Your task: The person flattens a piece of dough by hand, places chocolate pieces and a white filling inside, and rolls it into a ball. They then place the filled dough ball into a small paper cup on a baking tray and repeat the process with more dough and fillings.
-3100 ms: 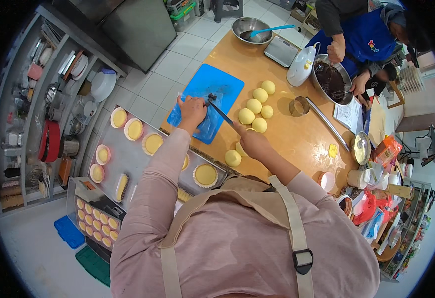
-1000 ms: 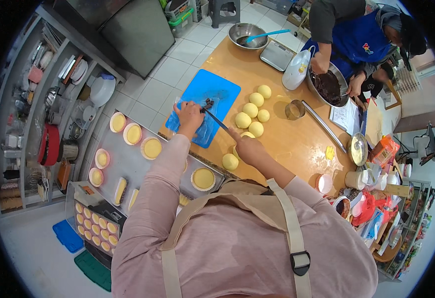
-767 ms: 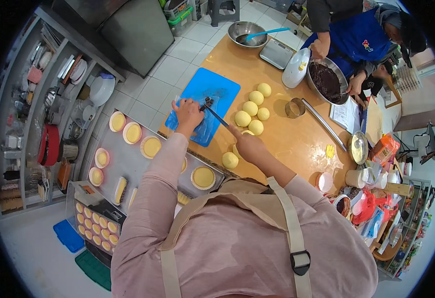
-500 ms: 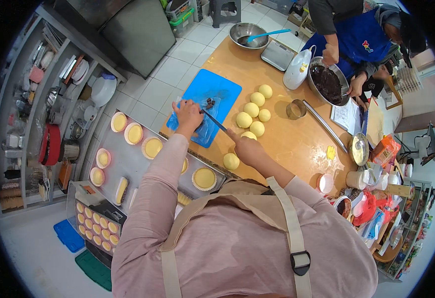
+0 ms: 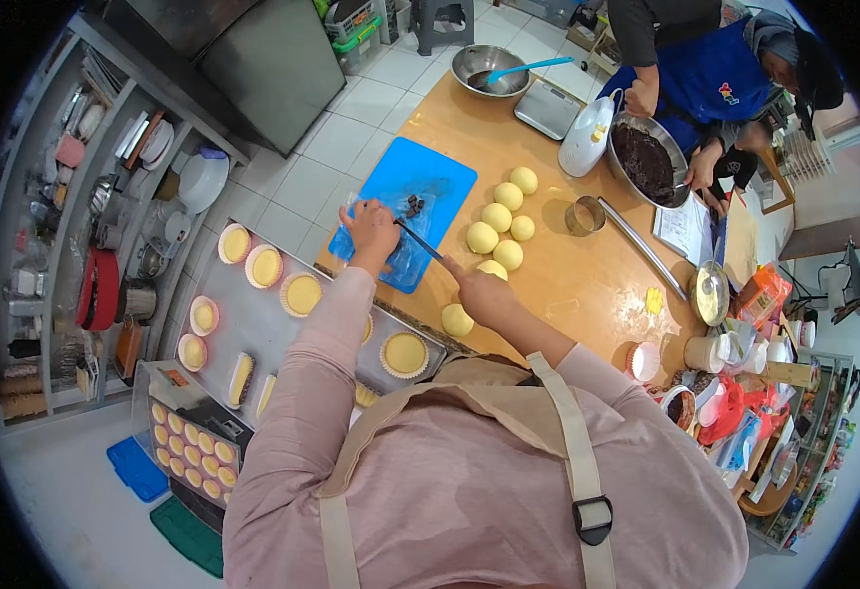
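Observation:
My right hand point(image 5: 482, 293) grips a dark-handled knife point(image 5: 421, 240), its blade angled over a blue cutting board point(image 5: 422, 169). At the blade's tip, my left hand point(image 5: 372, 230) has its fingers curled down on something mostly hidden. A crumpled clear plastic sheet point(image 5: 415, 263) lies under the work, with small dark pieces point(image 5: 414, 204) just beyond the blade. Several pale yellow balls point(image 5: 482, 237) sit to the right of the board. A grey metal tray point(image 5: 227, 332) with filled tart cases point(image 5: 302, 294) is at lower left, below my left forearm.
A co-worker point(image 5: 700, 79) bends over a bowl of dark mixture point(image 5: 644, 157). A white mixer point(image 5: 581, 142), scale point(image 5: 545, 105), bowl with blue spatula point(image 5: 489, 67), metal ring point(image 5: 585, 216), rod point(image 5: 643, 245) and pan point(image 5: 711, 293) share the wooden table point(image 5: 587, 299). Shelves point(image 5: 96, 236) stand left.
The knife and my right hand have shifted slightly toward me, leaving the dark pieces beyond the blade. My left hand stays beside it. The co-worker's upper hand has moved about over the bowl.

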Tool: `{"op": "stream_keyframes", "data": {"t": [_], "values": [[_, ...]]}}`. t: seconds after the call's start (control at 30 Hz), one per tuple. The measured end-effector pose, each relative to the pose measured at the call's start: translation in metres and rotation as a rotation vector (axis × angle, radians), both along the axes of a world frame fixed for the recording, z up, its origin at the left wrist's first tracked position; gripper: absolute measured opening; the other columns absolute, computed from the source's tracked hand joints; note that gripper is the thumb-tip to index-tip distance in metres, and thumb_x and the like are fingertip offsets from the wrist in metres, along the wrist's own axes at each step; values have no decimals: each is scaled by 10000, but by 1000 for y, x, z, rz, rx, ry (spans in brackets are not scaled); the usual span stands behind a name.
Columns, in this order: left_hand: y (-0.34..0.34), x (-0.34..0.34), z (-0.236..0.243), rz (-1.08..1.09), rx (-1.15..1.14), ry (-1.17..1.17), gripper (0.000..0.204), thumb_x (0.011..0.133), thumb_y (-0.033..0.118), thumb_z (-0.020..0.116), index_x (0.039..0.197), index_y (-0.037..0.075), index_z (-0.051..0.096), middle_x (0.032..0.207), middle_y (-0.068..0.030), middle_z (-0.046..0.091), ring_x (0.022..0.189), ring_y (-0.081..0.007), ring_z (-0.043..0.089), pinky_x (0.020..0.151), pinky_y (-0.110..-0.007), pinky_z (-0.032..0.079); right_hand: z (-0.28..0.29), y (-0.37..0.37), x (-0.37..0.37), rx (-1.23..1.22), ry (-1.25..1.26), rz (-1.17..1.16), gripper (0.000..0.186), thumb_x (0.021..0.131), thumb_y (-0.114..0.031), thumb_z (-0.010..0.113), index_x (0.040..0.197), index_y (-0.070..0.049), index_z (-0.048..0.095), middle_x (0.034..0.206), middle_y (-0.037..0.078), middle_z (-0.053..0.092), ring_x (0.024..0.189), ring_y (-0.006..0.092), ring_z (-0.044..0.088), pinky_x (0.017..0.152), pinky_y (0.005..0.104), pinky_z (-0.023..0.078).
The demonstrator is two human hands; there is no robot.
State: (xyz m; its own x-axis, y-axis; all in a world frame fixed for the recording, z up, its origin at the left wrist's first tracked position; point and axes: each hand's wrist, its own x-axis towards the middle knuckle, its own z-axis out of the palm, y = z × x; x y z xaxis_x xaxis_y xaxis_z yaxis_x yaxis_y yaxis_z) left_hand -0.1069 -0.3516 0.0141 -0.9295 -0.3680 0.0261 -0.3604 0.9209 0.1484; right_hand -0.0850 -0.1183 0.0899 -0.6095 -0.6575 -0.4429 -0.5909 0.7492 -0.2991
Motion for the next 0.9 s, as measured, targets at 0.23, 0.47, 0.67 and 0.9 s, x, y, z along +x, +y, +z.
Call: {"op": "stream_keyframes", "data": {"t": [0.23,0.47,0.67,0.9], "values": [[-1,-3,4,-2,12,-8,93,699,254,734,753,195,687,1036,8,595,1169,-231,447,1066,-593,145,-12,-3,-8,13,0,6,667,857,-90,505,1464,-149,236,875,165,636,703,289,650,548,403,522],[-3,0,10,-37,49,-6,122,704,243,700,800,169,709,1042,-28,587,1144,-245,445,1072,-600,132,8,21,-34,-391,-672,-411,617,862,-66,398,1453,-192,276,875,155,601,561,201,594,446,310,519],[1,-10,4,-18,73,24,160,777,267,696,929,218,699,1096,23,598,1183,-223,442,1051,-599,158,34,33,-33,-233,-452,-353,587,865,-105,423,1437,-169,308,896,201,630,639,254,631,485,344,516],[-15,-16,-1,25,267,3,284,801,232,681,1084,207,673,1220,-21,576,1177,-224,451,1042,-586,176,23,32,-29,-330,-312,-330,565,866,-120,439,1419,-152,331,926,254,633,804,359,637,733,443,504]]}}
